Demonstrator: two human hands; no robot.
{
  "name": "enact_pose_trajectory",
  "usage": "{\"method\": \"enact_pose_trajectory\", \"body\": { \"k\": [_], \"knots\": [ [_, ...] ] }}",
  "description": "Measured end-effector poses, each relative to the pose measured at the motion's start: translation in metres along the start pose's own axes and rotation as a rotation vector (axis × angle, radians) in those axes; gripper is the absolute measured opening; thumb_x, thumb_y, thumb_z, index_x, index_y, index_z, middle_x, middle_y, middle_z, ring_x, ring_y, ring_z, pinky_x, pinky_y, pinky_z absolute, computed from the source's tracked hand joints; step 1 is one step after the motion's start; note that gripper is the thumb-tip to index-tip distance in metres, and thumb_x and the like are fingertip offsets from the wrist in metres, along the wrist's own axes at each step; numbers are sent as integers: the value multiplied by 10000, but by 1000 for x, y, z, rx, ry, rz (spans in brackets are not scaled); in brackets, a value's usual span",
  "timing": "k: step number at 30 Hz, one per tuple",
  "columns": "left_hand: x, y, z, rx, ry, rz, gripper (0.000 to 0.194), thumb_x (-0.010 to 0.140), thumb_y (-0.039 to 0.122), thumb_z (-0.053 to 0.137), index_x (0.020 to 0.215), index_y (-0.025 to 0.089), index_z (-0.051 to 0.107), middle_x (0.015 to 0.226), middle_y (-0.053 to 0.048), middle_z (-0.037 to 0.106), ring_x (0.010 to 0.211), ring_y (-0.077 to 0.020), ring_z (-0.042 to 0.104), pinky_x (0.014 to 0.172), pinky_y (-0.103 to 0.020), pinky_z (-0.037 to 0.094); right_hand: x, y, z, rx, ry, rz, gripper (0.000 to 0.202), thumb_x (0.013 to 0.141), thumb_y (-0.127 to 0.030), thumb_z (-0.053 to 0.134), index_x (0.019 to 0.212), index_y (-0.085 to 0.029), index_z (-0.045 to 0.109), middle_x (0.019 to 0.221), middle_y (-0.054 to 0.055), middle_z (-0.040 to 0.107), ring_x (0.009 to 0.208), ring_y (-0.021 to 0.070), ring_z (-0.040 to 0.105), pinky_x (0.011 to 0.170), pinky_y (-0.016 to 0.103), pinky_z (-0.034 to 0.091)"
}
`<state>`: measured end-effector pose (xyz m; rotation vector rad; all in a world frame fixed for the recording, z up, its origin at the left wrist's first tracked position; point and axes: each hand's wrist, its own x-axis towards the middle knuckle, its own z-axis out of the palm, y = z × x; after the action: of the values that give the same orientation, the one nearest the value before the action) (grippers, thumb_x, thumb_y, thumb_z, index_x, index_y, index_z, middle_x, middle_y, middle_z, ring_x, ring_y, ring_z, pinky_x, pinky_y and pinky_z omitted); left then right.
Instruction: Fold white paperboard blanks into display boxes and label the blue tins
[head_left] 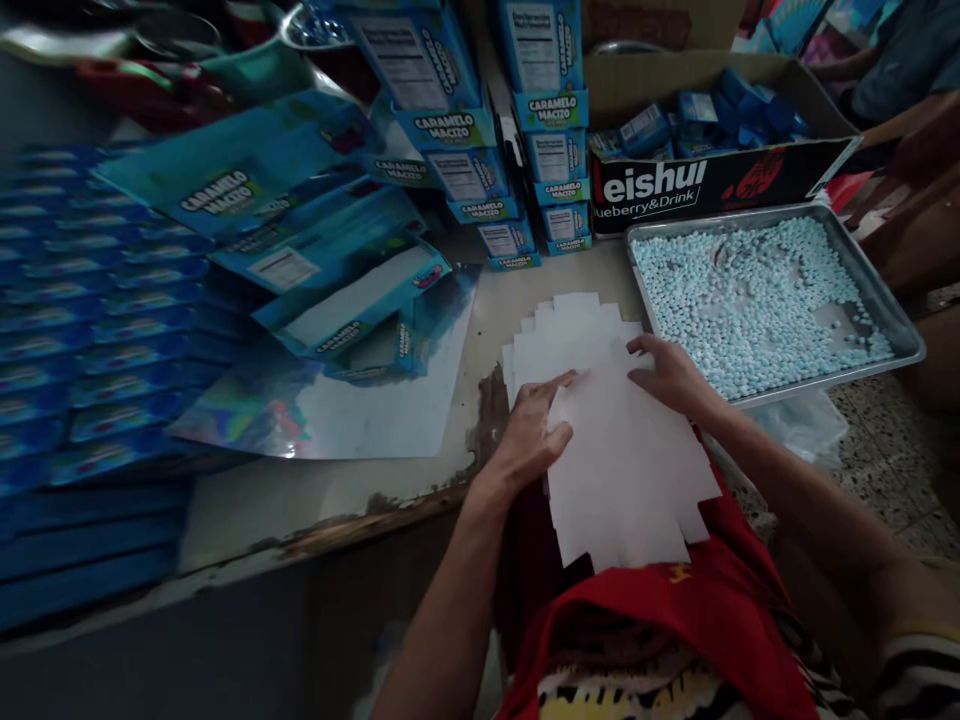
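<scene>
A stack of white cut-out cardboard blanks (622, 460) with stepped edges lies partly on the table edge and partly over my lap. My left hand (532, 430) is at the left edge of the front blanks, its thumb over them and its fingers along their side. On the right edge rests my right hand (667, 375), thumb and index finger apart and touching the top blank. The undersides of both hands are hidden.
A metal tray (772, 388) of pale blue candies stands at right, before a black carton (720, 185) of small blue boxes. Blue candy boxes (555, 160) are stacked behind. Printed blue box blanks (247, 200) and rows of blue packs (127, 350) fill the left. A person's arm (907, 115) shows far right.
</scene>
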<state>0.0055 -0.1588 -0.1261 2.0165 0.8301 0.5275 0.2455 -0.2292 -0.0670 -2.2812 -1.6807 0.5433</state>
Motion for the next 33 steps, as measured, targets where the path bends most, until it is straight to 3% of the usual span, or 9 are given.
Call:
{"method": "enact_pose_trajectory", "body": {
  "k": [4,9,15,18,21,24,28,30,33],
  "knots": [
    [-12,9,10,38,-22,36,678,734,146,554,1396,212,686,1492,-119,607,1387,-347,527,1251,-543,395,-33,6,3,-80,-43,-143,430,922,-55,470,1305,-174,624,1131,119,770,954,245,709,785,320,466],
    [-23,20,30,-234,125,-47,572,788,199,570,1346,235,688,1730,-107,317,1568,-362,374,1295,-554,324,-22,0,-5,-94,-119,-239,312,936,-31,458,1127,-178,656,1102,101,750,997,229,692,828,307,463],
    [-7,32,41,-379,326,-59,335,843,297,614,1152,229,721,1424,-111,593,1417,-327,519,1250,-488,377,-5,-35,1,-348,-154,-136,389,953,9,370,1153,-123,677,1195,200,713,925,248,700,741,344,433],
    [0,37,46,-395,533,-92,286,902,369,658,1146,224,623,1196,-87,618,1206,-259,605,1140,-410,460,-5,-42,3,-234,-74,-187,379,973,-58,392,1270,-126,617,1156,175,741,965,267,708,777,355,446],
    [4,40,51,-421,700,-90,407,928,446,703,1218,234,511,1131,-62,592,1087,-207,615,1052,-350,490,-8,-34,5,-54,28,-162,470,934,-131,453,1403,-101,483,1032,128,760,902,280,707,767,368,456],
    [7,45,50,-354,679,-104,264,1028,460,574,1150,227,602,1081,-62,631,1078,-203,620,1042,-341,482,-8,-18,3,49,22,-155,582,895,-130,458,1474,-84,429,936,94,764,873,268,704,783,362,461],
    [12,52,44,-240,648,-175,278,1055,334,515,898,208,707,962,-58,658,992,-205,634,965,-330,496,2,-5,-10,136,-127,-226,620,953,-212,499,1555,-82,425,772,35,742,801,239,686,763,327,458],
    [13,53,40,-186,654,-194,175,1012,270,581,919,202,712,975,-56,679,978,-207,642,953,-334,502,12,-7,-17,142,-164,-231,506,1008,-262,479,1487,-118,558,823,53,764,813,222,692,769,312,456],
    [13,51,33,-120,571,-192,69,927,164,665,934,200,723,981,-53,709,983,-221,662,952,-353,514,29,-17,-22,36,-175,-235,381,1061,-343,468,1206,-185,784,990,87,799,909,223,708,774,306,436]
  ]
}}
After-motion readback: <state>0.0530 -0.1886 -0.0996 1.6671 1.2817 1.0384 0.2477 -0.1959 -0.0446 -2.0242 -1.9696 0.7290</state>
